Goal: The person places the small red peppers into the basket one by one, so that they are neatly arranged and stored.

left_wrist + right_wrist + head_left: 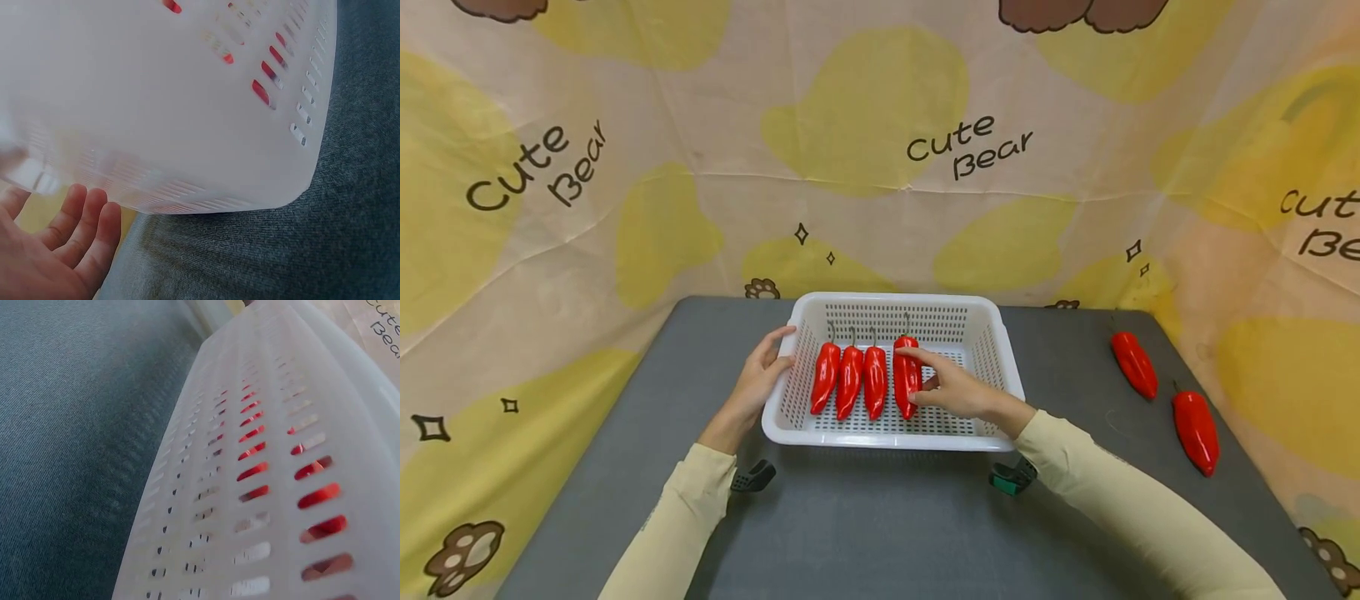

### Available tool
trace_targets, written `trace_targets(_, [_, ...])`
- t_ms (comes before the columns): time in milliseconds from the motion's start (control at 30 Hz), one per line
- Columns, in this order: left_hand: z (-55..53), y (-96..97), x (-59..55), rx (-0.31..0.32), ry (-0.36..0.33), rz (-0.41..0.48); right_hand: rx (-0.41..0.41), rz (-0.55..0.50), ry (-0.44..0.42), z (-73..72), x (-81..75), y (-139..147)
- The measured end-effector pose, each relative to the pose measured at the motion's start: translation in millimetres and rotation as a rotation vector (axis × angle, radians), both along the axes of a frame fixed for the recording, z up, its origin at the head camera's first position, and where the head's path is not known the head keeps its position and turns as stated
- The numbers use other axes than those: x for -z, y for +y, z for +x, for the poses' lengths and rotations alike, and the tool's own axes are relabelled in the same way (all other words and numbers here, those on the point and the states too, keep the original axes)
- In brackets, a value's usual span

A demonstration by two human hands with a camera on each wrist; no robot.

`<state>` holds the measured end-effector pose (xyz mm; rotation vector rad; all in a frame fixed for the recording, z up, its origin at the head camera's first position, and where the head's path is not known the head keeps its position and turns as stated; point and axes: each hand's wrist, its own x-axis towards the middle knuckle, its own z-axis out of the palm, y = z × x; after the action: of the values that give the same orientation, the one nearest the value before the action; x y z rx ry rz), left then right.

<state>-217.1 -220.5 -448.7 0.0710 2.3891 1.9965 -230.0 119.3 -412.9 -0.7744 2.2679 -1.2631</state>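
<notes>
A white slotted plastic basket sits on the dark table with several red peppers inside. Three of them, one being a red pepper, lie side by side in its left half. My right hand reaches over the front rim and grips another red pepper between thumb and fingers, a small gap right of the row. In the right wrist view the basket wall mostly hides that hand; red shows through the slots. My left hand touches the basket's left side, its fingers loosely extended beside the outer wall.
Two more red peppers, an upper one and a lower one, lie on the table's right side. A printed cloth hangs behind the grey table and along its sides. Dark devices show at both wrists.
</notes>
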Motion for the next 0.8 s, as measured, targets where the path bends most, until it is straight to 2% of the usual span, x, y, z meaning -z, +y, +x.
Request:
trace_targets(200, [-1.0, -0.1, 1.1, 0.001, -0.003, 0.0, -0.002, -0.013, -0.026, -0.3, 0.8, -6])
trace_targets(433, [-0.8, -0.3, -0.5, 0.001, 0.003, -0.002, 0.025, 0.047, -0.027, -3.5, 6.5, -10])
trace_targets(800, [-1.8, -1.2, 0.3, 0.007, -0.017, 0.013, 0.054, 0.048, -0.046, -10.8, 8.9, -9])
